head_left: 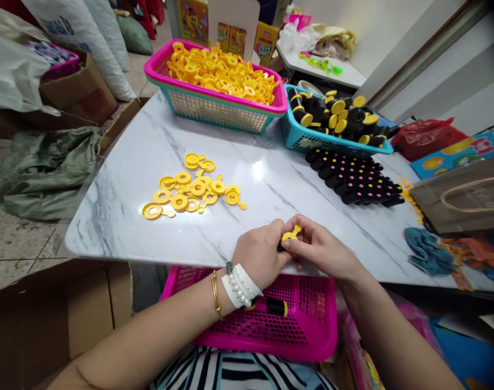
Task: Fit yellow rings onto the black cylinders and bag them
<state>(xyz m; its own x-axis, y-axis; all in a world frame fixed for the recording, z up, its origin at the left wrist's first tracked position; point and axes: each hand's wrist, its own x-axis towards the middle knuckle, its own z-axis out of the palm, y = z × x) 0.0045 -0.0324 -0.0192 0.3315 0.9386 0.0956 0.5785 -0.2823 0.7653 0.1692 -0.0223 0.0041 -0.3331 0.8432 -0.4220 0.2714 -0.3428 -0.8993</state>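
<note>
My left hand (258, 250) and my right hand (320, 248) meet above the table's front edge. A yellow ring piece with a tab (290, 236) is pinched in my right fingers. My left hand is closed around a black cylinder (280, 246), of which only a dark sliver shows beneath the yellow piece. Loose yellow ring pieces (198, 188) lie scattered on the white marbled table (121, 216), left of my hands. Below my hands, a pink basket (324, 330) holds a black cylinder with a yellow end (276, 307).
At the back, a pink-rimmed basket (226, 111) is heaped with yellow ring pieces. Beside it stands a blue basket (324, 140) of black cylinders with yellow ends. Rows of black cylinders (356, 177) lie in front. A brown paper bag (462, 200) and blue cloth (428, 252) sit at right.
</note>
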